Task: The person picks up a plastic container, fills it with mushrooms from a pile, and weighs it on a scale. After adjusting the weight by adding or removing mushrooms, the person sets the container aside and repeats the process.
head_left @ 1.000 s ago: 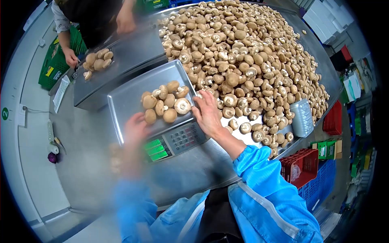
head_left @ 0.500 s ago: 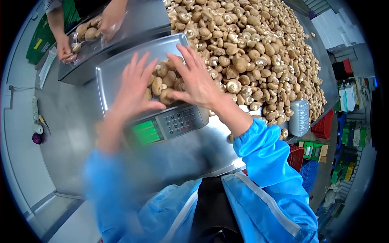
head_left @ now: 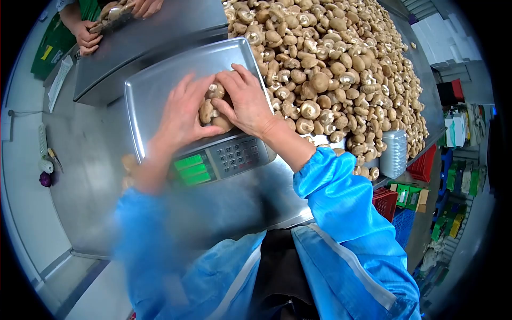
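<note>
Far left I see a green crate [head_left: 53, 53], its contents hidden from me; just right of it a co-worker's hands [head_left: 87, 36] hold mushrooms at a metal ledge [head_left: 176, 16]. Next stands the scale [head_left: 234, 158] on the tabletop [head_left: 96, 176], its shallow tray [head_left: 152, 93] bearing a small cluster of mushrooms [head_left: 207, 112]. The left hand [head_left: 182, 114] cups one side of the cluster, the right hand [head_left: 246, 104] the other, each grip closed around it, caps showing between. Rightward, a great heap of mushrooms [head_left: 330, 74] spreads over the tabletop, with clear plastic tubs [head_left: 393, 154] at its edge, near a red crate [head_left: 384, 202] and a blue crate [head_left: 402, 226].
</note>
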`<control>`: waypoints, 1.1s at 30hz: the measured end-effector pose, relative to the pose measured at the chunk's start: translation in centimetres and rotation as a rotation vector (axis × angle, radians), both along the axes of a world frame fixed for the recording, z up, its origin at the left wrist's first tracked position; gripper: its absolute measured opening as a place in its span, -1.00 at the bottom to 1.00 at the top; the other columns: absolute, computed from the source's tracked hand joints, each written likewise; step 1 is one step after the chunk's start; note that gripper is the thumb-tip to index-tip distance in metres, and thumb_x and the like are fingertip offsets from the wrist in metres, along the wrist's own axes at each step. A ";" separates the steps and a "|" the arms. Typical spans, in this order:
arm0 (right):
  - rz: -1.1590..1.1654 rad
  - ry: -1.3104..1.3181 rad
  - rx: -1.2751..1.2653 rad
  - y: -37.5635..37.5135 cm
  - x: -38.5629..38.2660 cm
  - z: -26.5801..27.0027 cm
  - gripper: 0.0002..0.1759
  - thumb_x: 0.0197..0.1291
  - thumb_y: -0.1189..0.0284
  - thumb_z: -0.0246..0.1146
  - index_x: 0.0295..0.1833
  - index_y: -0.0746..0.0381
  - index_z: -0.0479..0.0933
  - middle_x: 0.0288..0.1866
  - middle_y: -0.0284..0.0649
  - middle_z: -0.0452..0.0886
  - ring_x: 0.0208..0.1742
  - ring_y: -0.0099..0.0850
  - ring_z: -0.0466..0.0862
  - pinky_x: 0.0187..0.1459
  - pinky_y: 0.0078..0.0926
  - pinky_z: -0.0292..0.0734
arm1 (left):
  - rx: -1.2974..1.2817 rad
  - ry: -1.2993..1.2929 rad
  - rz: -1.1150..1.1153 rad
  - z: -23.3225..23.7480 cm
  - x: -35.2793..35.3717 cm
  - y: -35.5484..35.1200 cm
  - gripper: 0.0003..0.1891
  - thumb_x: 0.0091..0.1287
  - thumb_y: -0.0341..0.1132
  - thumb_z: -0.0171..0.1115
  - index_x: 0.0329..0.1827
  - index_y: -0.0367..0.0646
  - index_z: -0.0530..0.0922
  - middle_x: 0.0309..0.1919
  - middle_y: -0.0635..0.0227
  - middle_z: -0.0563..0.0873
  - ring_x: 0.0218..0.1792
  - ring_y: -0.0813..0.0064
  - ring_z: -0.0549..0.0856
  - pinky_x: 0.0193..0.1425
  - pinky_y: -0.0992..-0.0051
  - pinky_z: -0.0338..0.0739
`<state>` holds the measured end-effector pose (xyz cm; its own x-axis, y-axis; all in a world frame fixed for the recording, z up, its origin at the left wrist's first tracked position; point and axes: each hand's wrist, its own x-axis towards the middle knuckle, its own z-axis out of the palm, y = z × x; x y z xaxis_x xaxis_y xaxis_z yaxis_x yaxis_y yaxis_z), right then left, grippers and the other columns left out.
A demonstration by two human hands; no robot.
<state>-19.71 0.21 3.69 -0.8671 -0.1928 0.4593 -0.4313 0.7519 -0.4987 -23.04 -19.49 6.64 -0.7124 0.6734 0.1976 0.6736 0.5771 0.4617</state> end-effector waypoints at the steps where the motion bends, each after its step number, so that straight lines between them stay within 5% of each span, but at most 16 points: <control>1: 0.009 0.018 -0.016 0.1 -0.1 -0.4 -0.42 0.19 0.25 0.37 0.28 0.20 0.43 0.27 -0.08 0.52 0.42 0.12 0.34 0.42 0.01 0.24 | 0.009 0.011 -0.010 -0.1 0.0 0.0 0.13 -0.23 -0.04 0.66 0.52 -0.05 0.29 0.39 0.15 0.47 0.48 -0.11 0.30 0.48 -0.01 0.25; 6: -0.011 0.031 -0.039 0.4 0.4 1.7 -0.42 0.21 0.24 0.38 0.30 0.19 0.45 0.26 -0.07 0.53 0.46 0.08 0.32 0.45 0.00 0.22 | 0.064 0.063 -0.022 1.0 0.1 -0.2 0.18 -0.25 0.00 0.67 0.54 -0.11 0.25 0.45 0.12 0.39 0.52 -0.08 0.26 0.52 0.00 0.19; 9: -0.045 0.007 -0.301 1.6 3.2 4.4 -0.41 0.21 0.26 0.39 0.32 0.20 0.45 0.27 -0.06 0.53 0.47 0.05 0.32 0.47 -0.02 0.19 | 0.134 0.102 0.045 1.6 1.2 -1.0 0.17 -0.20 0.02 0.66 0.54 -0.15 0.25 0.49 0.12 0.35 0.55 -0.04 0.23 0.56 0.04 0.16; 11: -0.117 -0.092 -0.466 3.6 6.4 4.5 -0.43 0.23 0.36 0.38 0.34 0.24 0.43 0.23 -0.02 0.57 0.34 -0.07 0.51 0.36 -0.17 0.38 | 0.185 0.170 0.114 2.5 3.0 -2.2 0.13 -0.15 0.07 0.62 0.52 -0.20 0.28 0.52 0.12 0.34 0.56 -0.02 0.23 0.57 0.11 0.17; 12: -0.152 -0.166 -0.569 4.6 8.4 4.2 -0.42 0.24 0.40 0.38 0.35 0.25 0.42 0.22 -0.03 0.59 0.28 -0.13 0.58 0.32 -0.23 0.45 | 0.281 0.160 0.141 3.2 4.5 -2.8 -0.07 0.00 -0.09 0.53 0.48 -0.22 0.34 0.47 0.08 0.40 0.53 0.06 0.30 0.55 0.15 0.23; 18: -0.483 -0.566 -0.788 7.6 24.0 -2.7 -0.40 0.24 0.47 0.40 0.37 0.31 0.41 0.14 -0.13 0.61 0.04 -0.42 0.69 0.12 -0.45 0.61 | 0.409 -0.583 0.285 0.0 17.2 -3.5 -0.51 0.22 -0.39 0.27 0.25 -0.28 0.53 0.12 0.11 0.67 0.14 0.35 0.67 0.24 0.37 0.55; 21: -0.462 -0.632 -0.692 7.6 27.9 -4.4 -0.44 0.23 0.48 0.38 0.33 0.30 0.43 0.02 -0.16 0.59 -0.06 -0.42 0.70 0.02 -0.47 0.62 | 0.514 -0.752 0.392 -4.5 23.6 0.0 -0.57 0.25 -0.50 0.30 0.21 -0.30 0.55 -0.02 0.17 0.75 -0.01 0.42 0.75 0.12 0.42 0.61; 25: -0.393 -0.492 -0.378 10.1 26.0 -1.6 -0.45 0.15 0.54 0.37 0.28 0.31 0.44 0.04 -0.07 0.57 -0.08 -0.27 0.68 0.00 -0.37 0.59 | 0.526 -0.626 0.348 -4.5 26.1 2.6 -0.59 0.25 -0.54 0.33 0.19 -0.28 0.57 -0.05 0.23 0.77 -0.06 0.48 0.76 0.07 0.46 0.62; 30: -0.466 -0.194 -0.124 15.4 24.3 -1.1 -0.32 0.17 0.59 0.29 0.43 0.27 0.31 0.37 0.12 0.43 0.35 0.09 0.48 0.35 -0.15 0.40 | 0.411 -0.364 0.451 0.3 21.3 3.0 -0.66 0.30 -0.50 0.29 0.15 -0.24 0.60 -0.10 0.33 0.77 -0.15 0.54 0.72 0.05 0.45 0.62; 33: -0.550 -0.241 -0.137 16.4 26.7 -0.1 -0.27 0.18 0.59 0.29 0.49 0.25 0.27 0.51 0.12 0.28 0.47 0.11 0.33 0.45 -0.13 0.28 | 0.403 -0.068 0.486 2.1 15.4 2.6 -0.68 0.33 -0.46 0.28 0.15 -0.24 0.61 -0.07 0.31 0.75 -0.13 0.50 0.70 0.06 0.44 0.61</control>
